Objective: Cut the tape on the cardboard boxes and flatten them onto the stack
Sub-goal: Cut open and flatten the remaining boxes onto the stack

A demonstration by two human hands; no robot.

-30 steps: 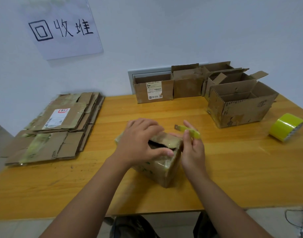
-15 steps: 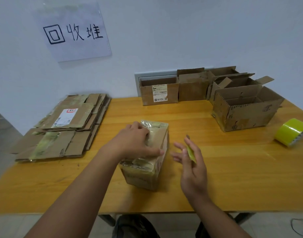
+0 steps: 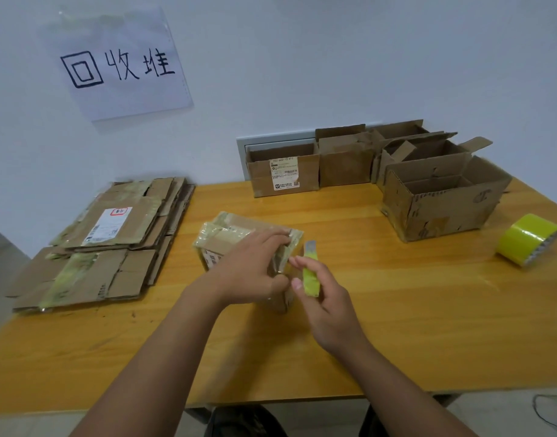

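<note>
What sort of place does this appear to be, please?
Probably a cardboard recycling workstation: a handwritten wall sign above a stack of flattened boxes, open boxes awaiting on the wooden table.

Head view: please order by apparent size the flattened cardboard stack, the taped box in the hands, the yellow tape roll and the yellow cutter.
1. Flattened cardboard stack
2. Taped box, nearer the camera and partly hidden by the left hand
3. Yellow tape roll
4. Yellow cutter, smallest

Left hand (image 3: 255, 272) hides taped box (image 3: 236, 234) near side; label print unreadable
</note>
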